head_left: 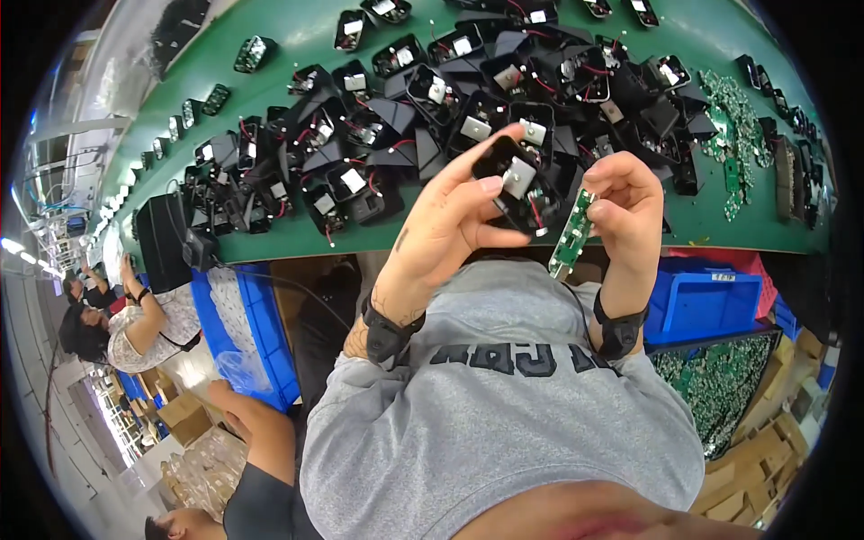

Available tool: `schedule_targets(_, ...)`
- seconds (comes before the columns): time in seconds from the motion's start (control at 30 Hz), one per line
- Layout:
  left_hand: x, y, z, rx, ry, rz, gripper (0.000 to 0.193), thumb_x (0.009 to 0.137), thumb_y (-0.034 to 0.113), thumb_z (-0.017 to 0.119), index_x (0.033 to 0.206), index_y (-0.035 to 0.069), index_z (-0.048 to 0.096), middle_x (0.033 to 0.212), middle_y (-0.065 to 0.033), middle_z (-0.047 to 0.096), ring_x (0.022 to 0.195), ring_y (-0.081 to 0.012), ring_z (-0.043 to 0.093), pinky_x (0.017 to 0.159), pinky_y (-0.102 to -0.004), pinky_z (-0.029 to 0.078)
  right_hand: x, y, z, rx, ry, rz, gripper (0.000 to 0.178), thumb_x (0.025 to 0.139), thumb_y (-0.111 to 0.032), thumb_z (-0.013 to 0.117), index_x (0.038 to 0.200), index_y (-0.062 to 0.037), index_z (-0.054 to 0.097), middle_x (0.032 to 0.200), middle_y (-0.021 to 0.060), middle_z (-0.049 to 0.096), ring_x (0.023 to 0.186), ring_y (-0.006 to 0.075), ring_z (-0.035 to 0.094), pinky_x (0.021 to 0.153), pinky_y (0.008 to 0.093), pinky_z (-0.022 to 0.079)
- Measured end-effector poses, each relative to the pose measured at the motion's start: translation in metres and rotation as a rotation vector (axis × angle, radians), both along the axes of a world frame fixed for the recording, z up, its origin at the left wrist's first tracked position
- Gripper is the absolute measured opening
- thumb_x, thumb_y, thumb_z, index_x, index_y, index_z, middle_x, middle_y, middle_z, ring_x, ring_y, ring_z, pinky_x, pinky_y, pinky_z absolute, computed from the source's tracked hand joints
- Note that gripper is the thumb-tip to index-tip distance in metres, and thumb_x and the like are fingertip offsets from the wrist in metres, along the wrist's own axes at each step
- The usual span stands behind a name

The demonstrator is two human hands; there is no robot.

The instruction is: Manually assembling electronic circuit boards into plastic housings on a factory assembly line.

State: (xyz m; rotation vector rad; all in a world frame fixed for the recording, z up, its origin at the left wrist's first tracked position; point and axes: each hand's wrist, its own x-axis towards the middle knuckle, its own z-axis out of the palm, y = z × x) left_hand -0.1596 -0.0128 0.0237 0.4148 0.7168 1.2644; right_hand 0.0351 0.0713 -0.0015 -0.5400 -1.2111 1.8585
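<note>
One grey sweatshirt [504,414] fills six o'clock; one green table [297,49] spans twelve. The left hand [454,211], spread wide, grips one black casing [517,186] at one o'clock; the right hand [625,207], nearly closed, pinches one tilted circuit board [572,234] toward two.

Two hands [443,214] [627,205], one held board [573,232], one held casing [515,184] and dozens of heaped casings [399,58].

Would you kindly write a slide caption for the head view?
Left hand holding an open black plastic casing and right hand holding a narrow green circuit board at a green worktable.
</note>
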Motion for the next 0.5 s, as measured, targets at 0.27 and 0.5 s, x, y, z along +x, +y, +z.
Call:
schedule_targets(0.27, 0.013, 0.002, -0.012, 0.093, 0.465, 0.146, 0.051, 0.090, 0.016, 0.060, 0.137, 0.006, 0.042, 0.099, -0.0012, 0.053, 0.087, -0.0073, 0.056, 0.069, -0.0282, 0.058, 0.001, 0.001, -0.009, 0.031, -0.059, -0.085, 0.018, 0.073, -0.002, 0.068, 0.087, 0.0007, 0.057, 0.076, 0.0098, 0.058, 0.050, 0.0063, 0.049, 0.041, 0.0159, 0.037)
schedule_targets(0.5, 0.015, 0.001, -0.015, 0.056, 0.480, 0.171, 0.051, 0.090, 0.021, 0.061, 0.135, 0.006, 0.044, 0.080, 0.0041, 0.045, 0.079, -0.0045, 0.052, 0.067, -0.0263, 0.057, 0.002, 0.003, -0.011, 0.051, -0.087, -0.077, 0.017, 0.074, -0.006, 0.068, 0.086, -0.0008, 0.057, 0.077, 0.0070, 0.057, 0.062, 0.0088, 0.052, 0.049, 0.0178, 0.039)
